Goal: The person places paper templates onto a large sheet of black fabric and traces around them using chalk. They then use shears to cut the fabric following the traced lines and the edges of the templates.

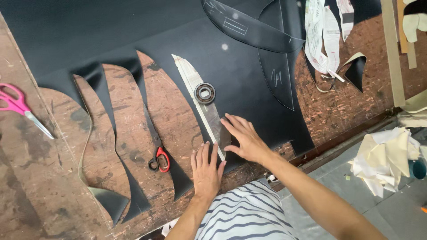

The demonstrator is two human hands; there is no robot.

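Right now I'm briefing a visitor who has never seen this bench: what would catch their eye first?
Probably the big black sheet across the scarred wooden table, cut into curved points. At centre, the left hand and right hand lie flat on a long pale pattern piece weighted by a metal ring. Pink-handled scissors lie at far left.

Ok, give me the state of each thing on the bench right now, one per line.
Left hand: flat, palm down, fingers on the template's lower end.
Right hand: flat, fingers spread across template and black sheet.
Clear template: lying flat on the black sheet, pinned.
Metal ring: resting on the template as a weight.
Black sheet: spread out, lower edge cut into curved points.
Red-handled scissors: closed, lying on the bench.
Pink scissors: lying unused at left.
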